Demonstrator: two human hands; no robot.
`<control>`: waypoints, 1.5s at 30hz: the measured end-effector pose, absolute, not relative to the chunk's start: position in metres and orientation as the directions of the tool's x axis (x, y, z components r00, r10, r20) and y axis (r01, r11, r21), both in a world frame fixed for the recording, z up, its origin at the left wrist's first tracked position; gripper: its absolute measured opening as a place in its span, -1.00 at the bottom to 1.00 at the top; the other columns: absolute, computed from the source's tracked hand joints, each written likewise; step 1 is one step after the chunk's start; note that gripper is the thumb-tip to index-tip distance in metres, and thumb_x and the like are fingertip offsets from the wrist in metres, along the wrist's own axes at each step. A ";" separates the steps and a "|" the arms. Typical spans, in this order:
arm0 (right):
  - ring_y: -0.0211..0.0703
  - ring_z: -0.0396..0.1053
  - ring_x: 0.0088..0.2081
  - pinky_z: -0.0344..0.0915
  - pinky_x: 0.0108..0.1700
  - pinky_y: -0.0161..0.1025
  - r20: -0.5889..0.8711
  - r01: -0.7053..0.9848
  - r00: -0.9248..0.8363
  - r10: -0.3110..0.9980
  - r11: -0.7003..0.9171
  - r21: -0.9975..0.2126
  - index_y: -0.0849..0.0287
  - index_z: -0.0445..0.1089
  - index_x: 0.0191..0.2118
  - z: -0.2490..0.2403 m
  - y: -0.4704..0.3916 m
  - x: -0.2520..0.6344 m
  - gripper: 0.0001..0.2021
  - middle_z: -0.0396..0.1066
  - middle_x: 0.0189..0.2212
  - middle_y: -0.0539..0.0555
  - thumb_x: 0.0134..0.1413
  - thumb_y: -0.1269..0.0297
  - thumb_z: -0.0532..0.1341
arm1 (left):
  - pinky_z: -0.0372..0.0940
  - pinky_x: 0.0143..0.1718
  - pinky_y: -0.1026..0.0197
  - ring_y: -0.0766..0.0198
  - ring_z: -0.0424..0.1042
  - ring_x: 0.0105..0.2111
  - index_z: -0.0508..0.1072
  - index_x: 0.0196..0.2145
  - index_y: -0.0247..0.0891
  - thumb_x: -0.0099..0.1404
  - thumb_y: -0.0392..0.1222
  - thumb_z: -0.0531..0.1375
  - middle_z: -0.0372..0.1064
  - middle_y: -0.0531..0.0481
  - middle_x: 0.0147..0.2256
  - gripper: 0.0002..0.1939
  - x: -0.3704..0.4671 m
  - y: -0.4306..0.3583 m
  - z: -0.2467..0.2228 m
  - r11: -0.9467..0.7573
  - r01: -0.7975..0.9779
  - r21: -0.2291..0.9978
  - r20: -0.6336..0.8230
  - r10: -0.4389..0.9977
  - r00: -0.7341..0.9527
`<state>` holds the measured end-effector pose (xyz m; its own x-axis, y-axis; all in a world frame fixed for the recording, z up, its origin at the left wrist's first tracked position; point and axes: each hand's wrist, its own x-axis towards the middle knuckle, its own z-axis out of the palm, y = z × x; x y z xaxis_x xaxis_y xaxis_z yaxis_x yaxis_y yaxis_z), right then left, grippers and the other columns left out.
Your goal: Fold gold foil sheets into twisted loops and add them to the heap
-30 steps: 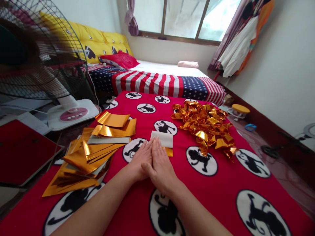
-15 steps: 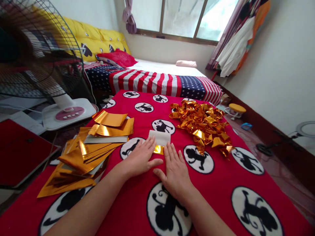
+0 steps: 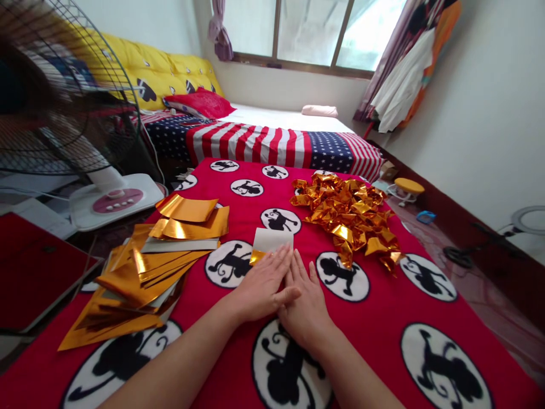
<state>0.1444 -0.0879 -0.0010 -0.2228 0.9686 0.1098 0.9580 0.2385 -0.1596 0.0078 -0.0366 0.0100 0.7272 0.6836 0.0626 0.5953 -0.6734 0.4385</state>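
Observation:
A sheet of gold foil paper [image 3: 272,237] lies pale side up on the red cloth, its near edge folded over to show a gold strip. My left hand [image 3: 266,279] rests flat across that fold, fingers stretched out, its thumb over my right hand. Flat beside it, my right hand [image 3: 304,295] has its fingertips at the sheet's near right corner. Both hands are open and press down without gripping. To the left lies a loose stack of gold foil sheets [image 3: 157,272]. A heap of folded gold foil pieces [image 3: 349,213] sits at the right.
The red cloth with monkey prints [image 3: 366,352] covers the surface before me. A fan [image 3: 106,193] with blurred blades stands at the left, near a red folder-like board [image 3: 38,267]. Beyond is a bed [image 3: 264,142]; a yellow stool [image 3: 409,186] stands at the right.
My left hand has slid right along the folded strip until it meets my right hand, uncovering the strip's left end. My right hand has barely moved.

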 end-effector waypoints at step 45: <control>0.06 -0.29 0.38 -0.32 0.35 0.08 0.106 0.948 -0.272 0.956 0.285 -0.138 0.28 -0.13 0.37 0.002 -0.084 0.160 -0.32 -0.29 0.38 0.19 0.19 0.17 0.02 | -0.28 0.35 0.02 0.14 -0.39 0.37 -0.22 0.37 -0.34 0.35 0.29 -0.19 -0.43 -0.16 0.38 -0.16 0.016 -0.040 0.016 -0.686 0.598 0.414 0.054 0.674 0.737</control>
<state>0.1600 -0.0845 0.0024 -0.2723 0.9563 0.1065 0.9484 0.2855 -0.1382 0.0162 -0.0397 0.0163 0.7366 0.6742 0.0537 0.5981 -0.6864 0.4137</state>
